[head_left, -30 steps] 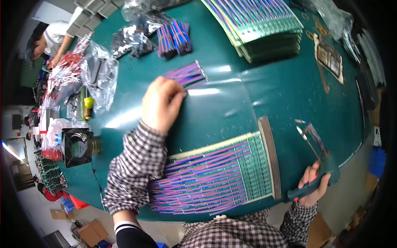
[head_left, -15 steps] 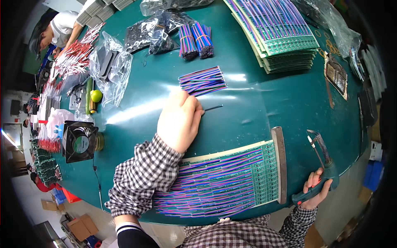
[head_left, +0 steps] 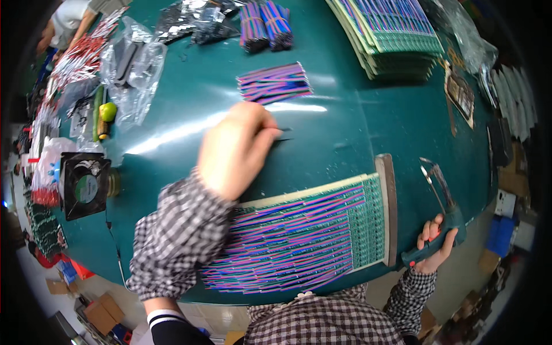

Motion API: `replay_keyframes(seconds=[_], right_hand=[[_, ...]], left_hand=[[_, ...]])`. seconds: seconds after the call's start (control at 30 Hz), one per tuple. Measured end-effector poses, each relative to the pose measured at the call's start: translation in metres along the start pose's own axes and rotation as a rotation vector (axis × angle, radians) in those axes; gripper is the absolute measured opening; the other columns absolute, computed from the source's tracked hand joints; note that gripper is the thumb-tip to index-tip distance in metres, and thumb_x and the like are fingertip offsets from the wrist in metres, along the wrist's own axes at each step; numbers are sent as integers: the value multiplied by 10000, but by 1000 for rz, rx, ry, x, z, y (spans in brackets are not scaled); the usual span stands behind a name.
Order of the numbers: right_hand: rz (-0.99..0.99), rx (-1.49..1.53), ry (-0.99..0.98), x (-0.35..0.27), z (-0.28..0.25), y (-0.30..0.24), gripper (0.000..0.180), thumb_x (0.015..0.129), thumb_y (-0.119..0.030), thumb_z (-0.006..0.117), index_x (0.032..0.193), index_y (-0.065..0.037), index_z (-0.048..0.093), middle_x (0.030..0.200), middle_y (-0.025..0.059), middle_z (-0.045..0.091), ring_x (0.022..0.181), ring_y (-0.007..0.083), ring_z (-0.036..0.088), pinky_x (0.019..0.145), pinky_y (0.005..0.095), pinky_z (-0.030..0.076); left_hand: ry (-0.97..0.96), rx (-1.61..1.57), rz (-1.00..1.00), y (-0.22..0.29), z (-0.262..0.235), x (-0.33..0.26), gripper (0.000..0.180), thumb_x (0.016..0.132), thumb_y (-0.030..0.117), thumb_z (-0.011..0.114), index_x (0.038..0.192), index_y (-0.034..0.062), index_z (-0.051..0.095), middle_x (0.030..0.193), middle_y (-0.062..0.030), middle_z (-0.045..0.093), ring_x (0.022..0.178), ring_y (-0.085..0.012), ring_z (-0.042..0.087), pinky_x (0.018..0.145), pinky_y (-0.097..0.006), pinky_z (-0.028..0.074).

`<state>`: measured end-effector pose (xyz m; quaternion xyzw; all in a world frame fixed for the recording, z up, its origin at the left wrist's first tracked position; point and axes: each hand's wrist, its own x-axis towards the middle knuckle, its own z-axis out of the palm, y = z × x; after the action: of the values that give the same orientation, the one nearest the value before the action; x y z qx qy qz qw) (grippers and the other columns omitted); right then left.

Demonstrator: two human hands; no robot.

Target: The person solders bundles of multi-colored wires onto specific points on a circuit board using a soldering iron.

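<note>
My left hand (head_left: 236,150) is closed in a pinch over the table. Thin dark ends of a short wire (head_left: 285,140) stick out at its fingertips; most of it is hidden and motion blurs it. Just beyond lies a loose pile of blue, pink and black wires (head_left: 276,82). Under my left forearm is a green circuit board panel (head_left: 368,224) with rows of coloured wires laid across it. My right hand (head_left: 436,241) is wrapped around a dark green soldering gun (head_left: 452,224), its metal tip pointing away from me, to the right of the panel.
A dark bar (head_left: 386,210) lies along the panel's right edge. Far right stands a stack of wired boards (head_left: 397,52). Two banded wire bundles (head_left: 253,27) lie at the back, near black plastic bags (head_left: 195,20). A fan (head_left: 85,185) stands at left; another person (head_left: 70,26) is far left.
My left hand has drawn back slightly to the left, and less wire shows at its fingertips. The whole view has shifted. My right hand still holds the soldering gun.
</note>
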<state>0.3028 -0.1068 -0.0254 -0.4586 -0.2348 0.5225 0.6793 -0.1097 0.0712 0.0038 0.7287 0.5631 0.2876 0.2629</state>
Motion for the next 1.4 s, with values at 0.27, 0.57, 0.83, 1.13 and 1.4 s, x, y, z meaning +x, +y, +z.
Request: replay_keyframes(seconds=[0.27,0.57,0.83,1.13,1.4], right_hand=[[-4,67,-82,-11,-4,-7,590,1096,-471,529,1268,93,508,868,87,559,772,191,592,496,257,575],[-18,32,-107,-38,-12,-8,645,1049,-487,610,1306,100,539,937,129,628,721,222,619,465,281,572],[17,-18,-147,-47,-17,-13,676,1051,-515,591,1346,92,535,987,132,639,888,251,670,537,294,622],[59,-254,-163,-83,-7,-28,709,1028,-442,662,1410,124,467,1139,179,624,1093,319,676,764,365,693],[155,-483,-159,-92,12,-34,769,949,-452,773,1394,120,516,1052,146,668,965,305,715,865,427,621]], left_hand=[[-194,-194,121,101,1,-33,197,924,-50,691,1115,-1,691,954,-95,661,776,-199,637,685,-298,520],[-238,-31,310,96,82,-65,312,847,-57,719,1157,-27,701,982,-123,612,828,-269,690,702,-377,577],[-206,176,508,100,81,-64,435,798,51,691,1209,-90,702,1102,-151,641,867,-249,665,709,-327,578],[-80,342,624,97,88,-64,352,741,109,680,1059,-33,732,1043,-77,624,824,-150,588,624,-247,508],[-186,329,546,103,81,-65,410,765,96,703,1154,-28,733,1087,-98,647,877,-189,650,688,-286,551]])
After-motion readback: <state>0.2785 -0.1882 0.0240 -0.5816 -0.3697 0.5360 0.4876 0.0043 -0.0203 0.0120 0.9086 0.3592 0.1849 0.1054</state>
